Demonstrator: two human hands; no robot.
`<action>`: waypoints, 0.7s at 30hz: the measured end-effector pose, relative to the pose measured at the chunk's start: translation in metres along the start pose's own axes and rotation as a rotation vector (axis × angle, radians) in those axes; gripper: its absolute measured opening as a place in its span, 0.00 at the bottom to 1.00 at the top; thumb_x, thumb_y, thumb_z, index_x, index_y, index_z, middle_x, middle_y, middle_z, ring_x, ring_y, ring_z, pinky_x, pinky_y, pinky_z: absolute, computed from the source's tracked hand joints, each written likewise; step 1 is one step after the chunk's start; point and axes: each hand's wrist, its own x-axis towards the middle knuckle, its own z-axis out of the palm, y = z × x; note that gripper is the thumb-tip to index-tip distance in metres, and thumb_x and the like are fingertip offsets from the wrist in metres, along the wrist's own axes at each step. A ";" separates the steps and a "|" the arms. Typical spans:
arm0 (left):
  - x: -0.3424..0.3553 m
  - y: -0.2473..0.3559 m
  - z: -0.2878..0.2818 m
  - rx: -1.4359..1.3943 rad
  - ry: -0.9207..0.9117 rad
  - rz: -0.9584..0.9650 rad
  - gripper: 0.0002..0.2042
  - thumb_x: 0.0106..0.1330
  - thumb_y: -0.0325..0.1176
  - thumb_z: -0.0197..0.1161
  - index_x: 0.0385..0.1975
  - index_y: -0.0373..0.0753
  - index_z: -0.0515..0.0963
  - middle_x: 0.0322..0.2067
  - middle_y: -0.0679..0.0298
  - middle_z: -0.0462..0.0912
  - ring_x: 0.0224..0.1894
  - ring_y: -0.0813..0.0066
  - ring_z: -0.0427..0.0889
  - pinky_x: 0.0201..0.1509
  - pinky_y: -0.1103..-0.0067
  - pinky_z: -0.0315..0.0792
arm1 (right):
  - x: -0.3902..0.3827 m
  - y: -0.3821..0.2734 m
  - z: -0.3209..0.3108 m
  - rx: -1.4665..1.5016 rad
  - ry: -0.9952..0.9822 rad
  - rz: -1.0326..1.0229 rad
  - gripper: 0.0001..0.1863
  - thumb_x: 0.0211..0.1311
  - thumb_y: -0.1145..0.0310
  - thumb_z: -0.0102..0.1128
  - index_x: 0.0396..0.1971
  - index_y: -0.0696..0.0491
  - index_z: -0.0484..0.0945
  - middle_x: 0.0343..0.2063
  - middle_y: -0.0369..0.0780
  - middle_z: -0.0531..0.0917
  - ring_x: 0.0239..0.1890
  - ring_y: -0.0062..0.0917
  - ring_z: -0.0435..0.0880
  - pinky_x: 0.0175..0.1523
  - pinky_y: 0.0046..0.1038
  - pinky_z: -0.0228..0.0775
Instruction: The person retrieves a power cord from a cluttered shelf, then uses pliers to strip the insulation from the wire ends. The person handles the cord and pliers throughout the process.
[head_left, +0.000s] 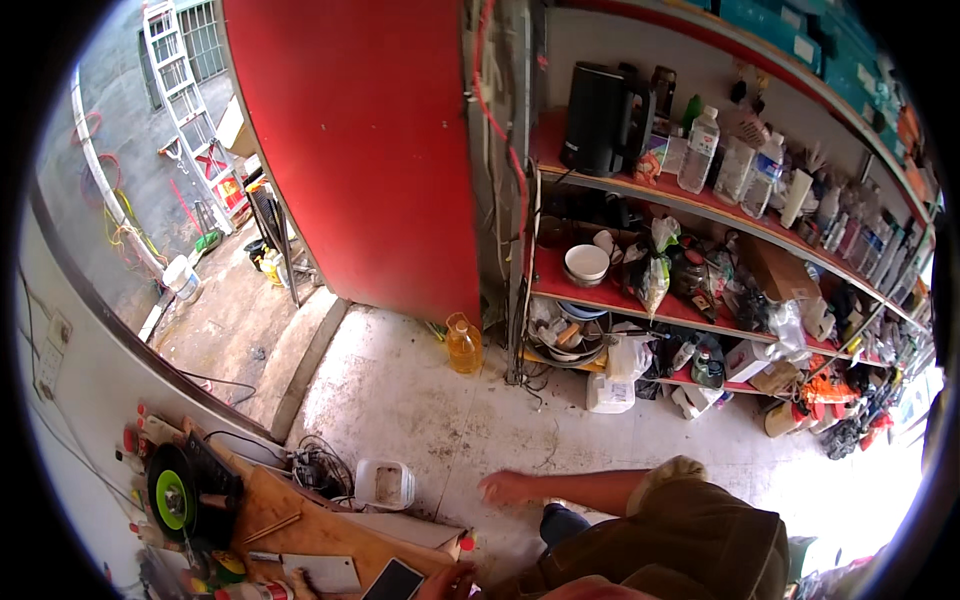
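The right hand [503, 487] is held open above the floor; the left hand [447, 580], whose grip cannot be told, touches a phone [394, 581] at the counter's [300, 525] edge, where it could be knocked off.

Dark phone screen [393, 580] lies on wooden bench; brown cardboard box [776, 270] on middle shelf; white jug [610, 393] on floor.

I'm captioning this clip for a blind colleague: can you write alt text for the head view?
Seen from above, a person's right hand reaches out over a concrete floor near a clear plastic container. The left hand rests by a phone on a wooden workbench. Cluttered red shelves stand beyond.
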 end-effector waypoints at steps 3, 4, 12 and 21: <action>0.056 0.090 0.012 0.211 -0.008 0.144 0.12 0.61 0.33 0.57 0.43 0.37 0.76 0.37 0.57 0.80 0.40 0.65 0.79 0.43 0.76 0.72 | -0.042 0.065 -0.106 -0.079 0.325 -0.078 0.18 0.55 0.66 0.60 0.45 0.57 0.73 0.32 0.39 0.83 0.33 0.22 0.81 0.41 0.25 0.72; 0.074 0.120 0.011 0.309 0.014 0.221 0.12 0.61 0.33 0.57 0.43 0.37 0.76 0.37 0.57 0.80 0.40 0.65 0.79 0.43 0.76 0.72 | -0.058 0.084 -0.138 -0.103 0.417 -0.053 0.17 0.55 0.68 0.59 0.44 0.58 0.73 0.31 0.39 0.83 0.32 0.22 0.81 0.39 0.25 0.72; 0.271 0.303 0.010 0.681 0.030 0.872 0.10 0.59 0.30 0.57 0.41 0.40 0.75 0.39 0.57 0.79 0.39 0.58 0.79 0.40 0.70 0.75 | -0.207 0.215 -0.239 0.122 0.807 0.291 0.15 0.53 0.72 0.56 0.40 0.64 0.74 0.24 0.42 0.82 0.26 0.24 0.83 0.33 0.24 0.73; 0.444 0.415 0.000 0.341 0.116 0.658 0.17 0.66 0.37 0.53 0.53 0.39 0.69 0.45 0.59 0.77 0.47 0.72 0.77 0.50 0.77 0.70 | -0.268 0.246 -0.171 0.549 0.701 0.647 0.15 0.51 0.67 0.53 0.36 0.59 0.78 0.38 0.45 0.80 0.40 0.36 0.79 0.46 0.35 0.70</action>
